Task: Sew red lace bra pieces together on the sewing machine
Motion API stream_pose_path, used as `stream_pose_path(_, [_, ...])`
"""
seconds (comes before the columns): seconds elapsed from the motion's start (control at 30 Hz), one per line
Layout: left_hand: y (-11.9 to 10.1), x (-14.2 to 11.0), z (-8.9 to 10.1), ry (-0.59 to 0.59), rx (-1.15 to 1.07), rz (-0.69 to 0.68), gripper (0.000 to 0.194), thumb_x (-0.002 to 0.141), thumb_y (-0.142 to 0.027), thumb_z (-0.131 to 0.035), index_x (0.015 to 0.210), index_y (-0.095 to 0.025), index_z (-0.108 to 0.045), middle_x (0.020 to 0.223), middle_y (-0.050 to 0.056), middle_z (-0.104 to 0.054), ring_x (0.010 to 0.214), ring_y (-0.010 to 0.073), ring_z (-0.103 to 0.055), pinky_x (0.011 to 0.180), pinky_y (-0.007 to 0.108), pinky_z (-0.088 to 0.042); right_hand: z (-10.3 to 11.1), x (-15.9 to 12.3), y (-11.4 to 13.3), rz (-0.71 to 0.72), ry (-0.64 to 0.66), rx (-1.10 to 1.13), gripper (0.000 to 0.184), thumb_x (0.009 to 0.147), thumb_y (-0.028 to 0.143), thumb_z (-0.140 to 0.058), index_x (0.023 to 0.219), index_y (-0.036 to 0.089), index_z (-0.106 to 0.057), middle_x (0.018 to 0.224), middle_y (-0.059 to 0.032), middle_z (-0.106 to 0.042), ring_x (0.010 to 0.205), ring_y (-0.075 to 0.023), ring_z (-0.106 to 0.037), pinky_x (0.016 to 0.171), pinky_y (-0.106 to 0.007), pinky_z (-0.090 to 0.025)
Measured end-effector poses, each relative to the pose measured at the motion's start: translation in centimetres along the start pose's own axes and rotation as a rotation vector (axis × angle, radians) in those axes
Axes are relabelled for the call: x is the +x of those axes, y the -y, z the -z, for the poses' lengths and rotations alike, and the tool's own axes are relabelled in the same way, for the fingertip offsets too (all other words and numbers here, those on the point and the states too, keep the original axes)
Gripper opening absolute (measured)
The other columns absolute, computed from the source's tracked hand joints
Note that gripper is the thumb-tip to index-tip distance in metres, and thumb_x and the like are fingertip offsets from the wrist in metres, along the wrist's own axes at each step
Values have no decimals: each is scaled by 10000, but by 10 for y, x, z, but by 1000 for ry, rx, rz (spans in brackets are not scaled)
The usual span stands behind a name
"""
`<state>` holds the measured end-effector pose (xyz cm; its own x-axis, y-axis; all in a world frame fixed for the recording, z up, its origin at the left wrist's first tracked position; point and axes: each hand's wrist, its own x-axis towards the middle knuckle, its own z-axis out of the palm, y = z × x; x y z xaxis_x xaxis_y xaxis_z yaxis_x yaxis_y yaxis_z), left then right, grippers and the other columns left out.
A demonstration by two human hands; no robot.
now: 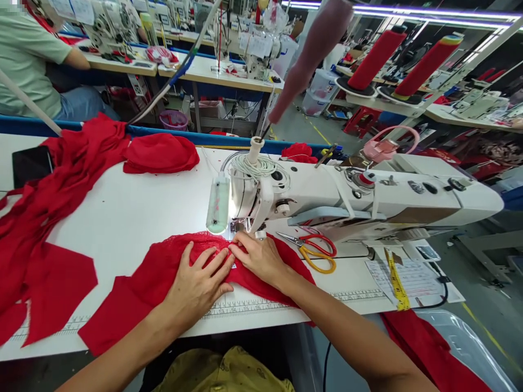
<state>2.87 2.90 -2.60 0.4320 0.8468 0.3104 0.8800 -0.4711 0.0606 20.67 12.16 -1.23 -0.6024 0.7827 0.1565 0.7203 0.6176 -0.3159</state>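
Observation:
A piece of red fabric (143,288) lies on the white table in front of a white sewing machine (347,196). My left hand (198,283) rests flat on the cloth with fingers spread, pointing toward the needle area (241,226). Just to its right, my right hand (259,256) lies on the same cloth, fingers together and pressing it down close under the presser foot. Both hands touch the fabric near its lace-like upper edge.
Scissors with red and yellow handles (312,250) lie right of my hands. More red fabric pieces (61,190) are piled at the left. A yellow tape measure (396,280) and a paper sheet lie at right. Red thread cones (378,57) stand behind. A person in a green shirt (24,60) sits far left.

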Motion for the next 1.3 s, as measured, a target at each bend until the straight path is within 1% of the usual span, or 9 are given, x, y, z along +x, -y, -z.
stream_pose_path(0.37, [2, -1, -1, -18, -20, -2, 424, 999, -432, -492, 1374, -250, -571, 1338, 77, -654, 1160, 333, -597, 1126, 702, -200, -1, 5, -12, 7, 1, -25, 153, 999, 322, -526, 968, 242, -653, 871, -15, -702, 771, -175, -624, 653, -260, -385])
stream_pose_path(0.5, [2, -2, -2, -17, -26, -3, 426, 999, -430, -491, 1378, -251, -568, 1348, 73, -648, 1165, 342, -599, 1122, 720, -198, -1, 6, -11, -13, -14, -28, 173, 999, 254, -507, 943, 231, -669, 833, -22, -700, 777, -184, -635, 667, -268, -400])
stream_pose_path(0.63, [0, -3, 3, -18, -73, 15, 457, 991, -474, -494, 1375, -238, -568, 1344, 72, -650, 1214, 347, -580, 1139, 724, -205, 5, -1, -12, -6, -35, -21, 187, 1000, 238, -501, 1026, 232, -687, 920, -38, -721, 834, -197, -655, 715, -281, -453])
stream_pose_path(0.73, [-3, 1, 5, -95, -203, 70, 433, 1002, -415, -489, 1368, -193, -559, 1355, 90, -635, 1308, 312, -526, 1141, 587, -373, 10, -11, -10, 19, -73, 0, 262, 1012, 202, -449, 1141, 244, -673, 1008, -52, -721, 894, -199, -662, 767, -293, -494])
stream_pose_path(0.8, [-4, 6, 3, -210, -305, 161, 341, 1022, -280, -437, 1316, -175, -576, 1302, 101, -656, 1280, 254, -561, 1089, 463, -483, 11, -17, -7, 66, -90, 30, 282, 1021, 200, -426, 1171, 231, -662, 1054, -67, -712, 930, -199, -660, 791, -299, -512])
stream_pose_path(0.87, [-5, 10, -3, -266, -340, 253, 297, 1024, -217, -393, 1232, -169, -600, 1254, 113, -668, 1225, 232, -602, 1042, 419, -530, 10, -20, -4, 133, -69, 52, 241, 1022, 273, -469, 1157, 211, -658, 1101, -82, -700, 951, -206, -655, 806, -314, -525])
stream_pose_path(0.93, [-5, 11, -11, -208, -277, 278, 287, 1028, -262, -397, 1200, -155, -600, 1289, 139, -644, 1243, 264, -588, 1055, 475, -513, 7, -23, -3, 172, -44, 47, 286, 989, 397, -551, 1168, 194, -645, 1166, -102, -683, 981, -232, -647, 835, -356, -531])
stream_pose_path(1.07, [2, 2, -19, -88, -110, 255, 486, 1018, -433, -429, 1390, -124, -476, 1421, 170, -563, 1357, 326, -486, 1130, 608, -382, 0, -29, -7, 161, -32, 42, 501, 916, 508, -633, 1289, 177, -585, 1296, -136, -629, 1083, -290, -613, 955, -461, -497])
stream_pose_path(1.3, [17, -6, -20, -50, -120, 215, 611, 994, -513, -447, 1487, -158, -380, 1459, 148, -535, 1392, 300, -453, 1167, 545, -344, -1, -32, -14, 182, 1, 125, 648, 839, 502, -727, 1350, 149, -542, 1366, -145, -582, 1217, -301, -554, 1081, -496, -436])
